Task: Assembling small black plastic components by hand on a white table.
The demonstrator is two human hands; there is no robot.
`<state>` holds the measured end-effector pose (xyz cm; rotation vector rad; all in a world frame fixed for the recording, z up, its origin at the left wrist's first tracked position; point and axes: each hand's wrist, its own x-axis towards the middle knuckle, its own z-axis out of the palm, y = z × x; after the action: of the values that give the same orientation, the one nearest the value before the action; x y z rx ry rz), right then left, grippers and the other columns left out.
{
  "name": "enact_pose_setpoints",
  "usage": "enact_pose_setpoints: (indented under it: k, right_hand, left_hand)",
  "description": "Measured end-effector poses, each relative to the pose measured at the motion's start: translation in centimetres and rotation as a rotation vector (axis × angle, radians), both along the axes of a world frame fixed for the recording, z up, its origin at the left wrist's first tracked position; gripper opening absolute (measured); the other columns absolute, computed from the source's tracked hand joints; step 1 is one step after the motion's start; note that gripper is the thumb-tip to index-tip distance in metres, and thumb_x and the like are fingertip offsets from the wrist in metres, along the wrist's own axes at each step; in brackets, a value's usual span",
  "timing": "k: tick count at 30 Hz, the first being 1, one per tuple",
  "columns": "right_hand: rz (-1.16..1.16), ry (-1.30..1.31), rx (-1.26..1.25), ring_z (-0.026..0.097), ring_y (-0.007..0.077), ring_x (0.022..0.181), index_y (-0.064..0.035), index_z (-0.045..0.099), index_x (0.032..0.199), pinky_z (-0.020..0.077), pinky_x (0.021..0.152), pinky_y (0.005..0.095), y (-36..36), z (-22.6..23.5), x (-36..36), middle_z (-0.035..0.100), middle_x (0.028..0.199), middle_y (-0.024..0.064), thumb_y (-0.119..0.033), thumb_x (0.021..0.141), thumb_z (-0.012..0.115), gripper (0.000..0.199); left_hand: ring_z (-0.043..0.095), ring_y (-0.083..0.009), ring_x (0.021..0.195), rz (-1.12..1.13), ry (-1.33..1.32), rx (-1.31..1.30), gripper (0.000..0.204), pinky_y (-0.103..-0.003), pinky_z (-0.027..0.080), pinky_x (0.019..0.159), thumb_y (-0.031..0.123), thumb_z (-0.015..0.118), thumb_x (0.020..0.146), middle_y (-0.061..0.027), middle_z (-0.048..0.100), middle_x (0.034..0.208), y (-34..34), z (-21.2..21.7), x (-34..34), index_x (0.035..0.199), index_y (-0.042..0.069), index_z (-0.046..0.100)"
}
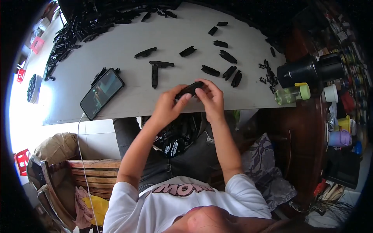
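Both my hands meet just above the front edge of the pale table [128, 50], closed round a small black plastic part [190, 90]. My left hand [169, 101] grips its left end, with the thumb along the near side. The fingers of my right hand [211, 99] hold the other end, thumb on top. My fingers hide much of its shape. Beyond my hands lie similar loose parts: a long slim black piece [161, 63], an upright-lying piece [154, 76], a curved piece [146, 53] and a thicker black piece [210, 70].
A propped phone [102, 93] with a white cable stands left. Black parts heap [74, 35] at the far left. At right are small black bits [268, 73], a green-lidded bottle [291, 94] and a large black flask [297, 71]. A container of black parts [176, 136] sits at my lap.
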<state>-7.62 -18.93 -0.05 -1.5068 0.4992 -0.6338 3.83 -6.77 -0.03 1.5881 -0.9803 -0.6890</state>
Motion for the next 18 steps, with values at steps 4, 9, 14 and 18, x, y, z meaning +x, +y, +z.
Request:
enact_pose_setpoints:
  k: [4, 9, 14, 18]
  right_hand:
    - [-0.342, -0.296, 0.41, 0.052, 0.0114, 0.078, -0.0039, 0.058, 0.096, 0.0435, 0.069, 0.0259, -4.1, -0.1, -0.6, 0.056, 0.085, 0.0023, -0.019, 0.088, 0.051, 0.019]
    - [-0.304, -0.3, 0.476, 0.052, 0.018, 0.072, -0.0035, 0.053, 0.091, 0.0446, 0.069, 0.0324, -7.9, 1.4, 0.6, 0.052, 0.08, 0.0066, -0.013, 0.084, 0.05, 0.013]
    - [-0.261, 0.837, -1.149, 0.059, 0.0322, 0.079, -0.0043, 0.055, 0.104, 0.0477, 0.069, 0.0419, -5.7, 1.1, 2.1, 0.054, 0.084, 0.0132, -0.006, 0.077, 0.061, 0.027]
    - [0.007, 0.736, -1.164, 0.06, 0.034, 0.084, -0.0036, 0.054, 0.105, 0.0487, 0.072, 0.0427, -4.1, 2.3, 2.2, 0.057, 0.098, 0.0142, -0.006, 0.081, 0.058, 0.024]
  left_hand:
    - [0.053, -0.0257, 0.092, 0.336, -0.873, -0.002, 0.026, -0.033, 0.044, 0.074, 0.019, 0.063, 0.078, -0.0118, 0.057, 0.098, -1.8, 0.3, 4.7, 0.099, 0.004, 0.06]
    - [0.046, -0.0268, 0.105, 0.461, -1.26, 0.177, 0.025, -0.035, 0.041, 0.081, 0.019, 0.063, 0.076, -0.0101, 0.05, 0.113, -4.0, -0.7, 8.7, 0.096, 0.005, 0.059]
    - [0.06, -0.0332, 0.079, 0.283, -0.782, 0.273, 0.027, -0.042, 0.047, 0.064, 0.022, 0.06, 0.081, -0.0128, 0.062, 0.085, -3.2, 1.8, 6.7, 0.103, 0.009, 0.052]
    - [0.059, -0.037, 0.07, 0.336, -0.615, 0.029, 0.035, -0.044, 0.046, 0.061, 0.027, 0.059, 0.084, -0.0157, 0.061, 0.074, -2.4, 0.6, 4.6, 0.109, 0.006, 0.045]
